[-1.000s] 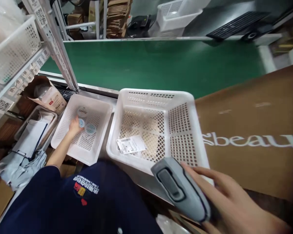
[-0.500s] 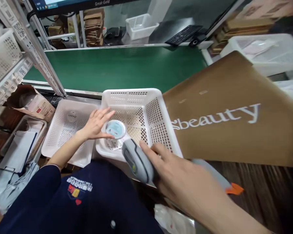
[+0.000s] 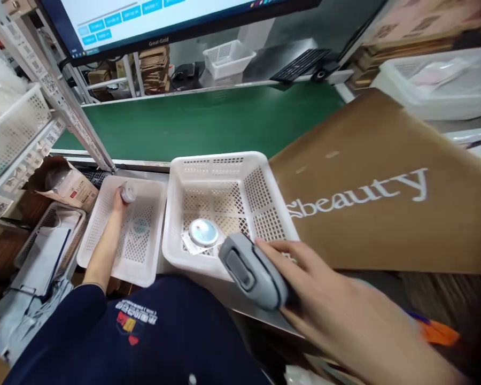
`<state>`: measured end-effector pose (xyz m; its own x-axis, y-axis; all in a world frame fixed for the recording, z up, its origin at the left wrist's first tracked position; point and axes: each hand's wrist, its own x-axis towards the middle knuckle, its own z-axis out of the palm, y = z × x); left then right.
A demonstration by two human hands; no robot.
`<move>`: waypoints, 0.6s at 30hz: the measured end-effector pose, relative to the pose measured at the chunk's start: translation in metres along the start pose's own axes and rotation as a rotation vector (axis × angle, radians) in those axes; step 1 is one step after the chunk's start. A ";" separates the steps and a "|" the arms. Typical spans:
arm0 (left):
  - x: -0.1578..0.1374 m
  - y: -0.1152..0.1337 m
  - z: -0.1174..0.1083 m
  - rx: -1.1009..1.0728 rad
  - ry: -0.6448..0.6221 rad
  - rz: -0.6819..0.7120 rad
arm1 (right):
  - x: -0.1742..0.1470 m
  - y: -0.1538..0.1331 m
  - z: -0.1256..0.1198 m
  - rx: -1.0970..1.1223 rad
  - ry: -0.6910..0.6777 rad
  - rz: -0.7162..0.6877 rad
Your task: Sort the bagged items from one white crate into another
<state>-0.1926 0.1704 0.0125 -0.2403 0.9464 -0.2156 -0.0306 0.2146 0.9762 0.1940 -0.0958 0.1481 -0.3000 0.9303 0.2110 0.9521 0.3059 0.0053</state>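
My left hand reaches into the left white basket and is closed on a small round white jar. In my right hand is a grey barcode scanner, held over the front right part of the middle white basket. A round tub with a pale blue lid lies in that basket on a white paper slip. A faint bluish patch shows on the left basket's floor, too blurred to name.
Behind the baskets runs a green conveyor belt. A large brown cardboard sheet lettered "beauty" leans at the right. A monitor hangs above; a metal rack post and a clipboard are at the left.
My left hand has left the blue-lidded tub, moved left and taken hold of the jar in the left basket. The scanner has shifted right. More of the monitor shows.
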 end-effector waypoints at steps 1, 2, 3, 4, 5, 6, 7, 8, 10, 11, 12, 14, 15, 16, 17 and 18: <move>-0.006 0.010 0.007 -0.090 -0.066 -0.004 | 0.013 -0.006 0.001 0.004 0.031 -0.035; -0.013 0.020 0.014 -0.198 -0.152 -0.014 | 0.026 -0.011 0.001 0.012 0.052 -0.066; -0.021 0.030 0.022 -0.322 -0.254 -0.035 | 0.039 -0.016 0.001 0.023 0.059 -0.088; -0.030 0.039 0.030 -0.454 -0.358 -0.065 | 0.052 -0.021 -0.001 0.037 0.041 -0.099; -0.039 0.047 0.039 -0.579 -0.456 -0.099 | 0.064 -0.026 -0.004 0.047 0.002 -0.096; -0.047 0.054 0.047 -0.683 -0.538 -0.134 | 0.076 -0.031 -0.008 0.057 -0.056 -0.085; -0.054 0.060 0.056 -0.753 -0.600 -0.157 | 0.086 -0.036 -0.013 0.066 -0.125 -0.067; -0.060 0.065 0.066 -0.783 -0.645 -0.164 | 0.095 -0.041 -0.019 0.078 -0.195 -0.047; -0.070 0.072 0.085 -0.796 -0.711 -0.168 | 0.106 -0.049 -0.032 0.103 -0.308 0.019; -0.073 0.075 0.094 -0.788 -0.736 -0.175 | 0.107 -0.050 -0.038 0.114 -0.346 0.059; -0.077 0.076 0.104 -0.766 -0.749 -0.184 | 0.105 -0.051 -0.043 0.125 -0.369 0.098; -0.083 0.077 0.121 -0.669 -0.726 -0.184 | 0.089 -0.046 -0.052 0.159 -0.370 0.158; -0.085 0.076 0.129 -0.585 -0.700 -0.158 | 0.077 -0.040 -0.058 0.188 -0.345 0.174; -0.085 0.072 0.136 -0.482 -0.668 -0.109 | 0.062 -0.032 -0.064 0.226 -0.297 0.182; -0.084 0.067 0.142 -0.359 -0.617 -0.022 | 0.045 -0.023 -0.072 0.268 -0.222 0.187; -0.081 0.060 0.147 -0.202 -0.614 0.094 | 0.028 -0.012 -0.083 0.310 -0.127 0.185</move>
<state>-0.0325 0.1417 0.0850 0.3453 0.9374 -0.0449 -0.2323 0.1317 0.9637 0.1794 -0.0902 0.2352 -0.1485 0.9872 0.0574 0.9333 0.1591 -0.3220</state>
